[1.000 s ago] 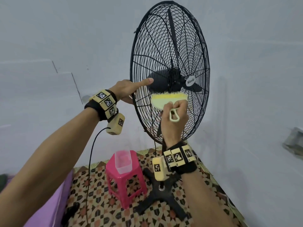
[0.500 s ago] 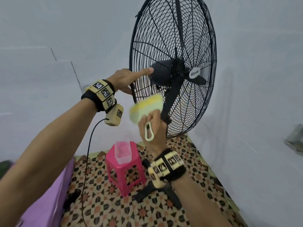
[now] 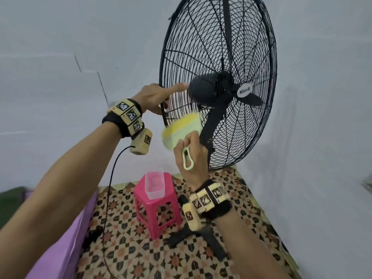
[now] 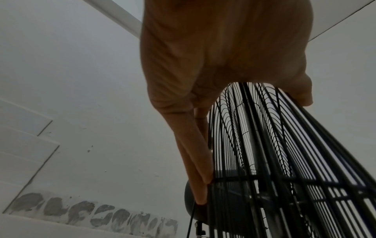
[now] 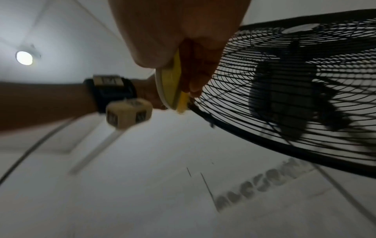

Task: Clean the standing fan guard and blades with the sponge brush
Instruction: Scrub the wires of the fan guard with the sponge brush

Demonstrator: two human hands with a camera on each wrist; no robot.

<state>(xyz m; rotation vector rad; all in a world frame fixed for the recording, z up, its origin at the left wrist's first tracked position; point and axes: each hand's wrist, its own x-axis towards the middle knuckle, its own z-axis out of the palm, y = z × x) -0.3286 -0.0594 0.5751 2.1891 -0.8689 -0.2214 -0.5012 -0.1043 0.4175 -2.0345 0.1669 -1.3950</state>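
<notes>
A clear plastic container [image 3: 154,185] stands on a pink stool [image 3: 157,206] at lower centre of the head view; what it holds cannot be made out, only the stool's pink showing through its walls. The standing fan [image 3: 219,85] fills the upper right, its black wire guard [image 3: 259,121] tilted, with its cross-shaped base [image 3: 201,235] on the patterned floor mat [image 3: 124,248]. The left hand [image 3: 155,97] steadies the guard's left rim, thumb on one face and straight fingers [image 4: 195,154] on the other, the index tip touching the motor housing [image 3: 203,91]. The right hand [image 3: 191,152] has its grip curled round the handle of the sponge brush [image 3: 181,129], whose yellow head sits just beside the guard's lower left, at centre frame.
</notes>
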